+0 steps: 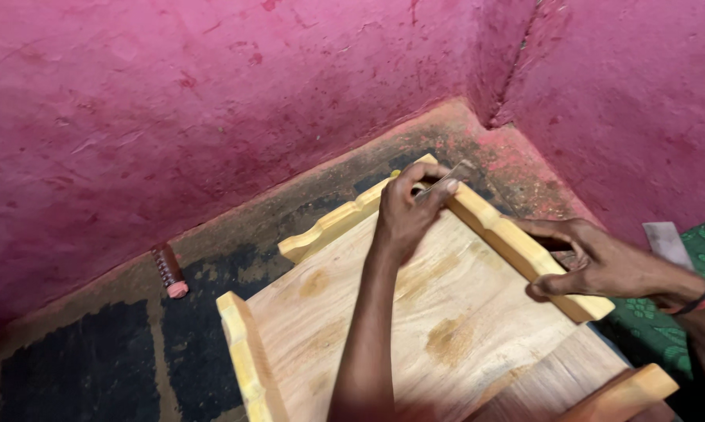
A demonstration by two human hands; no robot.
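Observation:
A pale wooden tray-like piece (415, 312) with raised scalloped side rails lies on the floor in a room corner. My left hand (409, 209) reaches to its far corner and grips a thin flat metal tool (444, 182), pressed at the joint where two rails meet. My right hand (595, 262) grips the right rail (516, 248) from the outer side, thumb under and fingers over it. A red-and-black band sits on my right wrist.
Pink plastered walls (211, 94) meet in a corner just behind the tray. A small brown ribbed cylinder with a pink end (168, 271) lies on the dark floor by the left wall. Green patterned cloth (704, 250) and a pale flat piece (667, 241) are at right.

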